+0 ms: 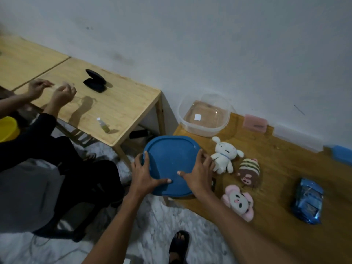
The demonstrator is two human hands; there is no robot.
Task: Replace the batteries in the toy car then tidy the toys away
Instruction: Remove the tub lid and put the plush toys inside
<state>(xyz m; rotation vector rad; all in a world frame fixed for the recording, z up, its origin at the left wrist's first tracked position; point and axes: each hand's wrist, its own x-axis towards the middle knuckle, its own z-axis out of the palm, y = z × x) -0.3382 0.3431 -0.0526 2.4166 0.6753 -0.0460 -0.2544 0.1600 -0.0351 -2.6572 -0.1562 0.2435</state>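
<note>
At centre frame, your left hand [144,176] and right hand [198,176] held the smooth, rounded-square blue plastic lid [169,159], each grip curled over an edge. Right of it on the wooden worktop [282,168] lay three soft plush toys [224,156] and the glossy blue toy car [307,201]; a clear tub [204,115] sat above.

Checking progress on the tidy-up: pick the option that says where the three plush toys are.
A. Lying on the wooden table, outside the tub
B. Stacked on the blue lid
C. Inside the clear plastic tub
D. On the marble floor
A: the white plush rabbit, brown striped plush and pink plush lie on the wooden table, while the clear plastic tub holds none of them.
</note>
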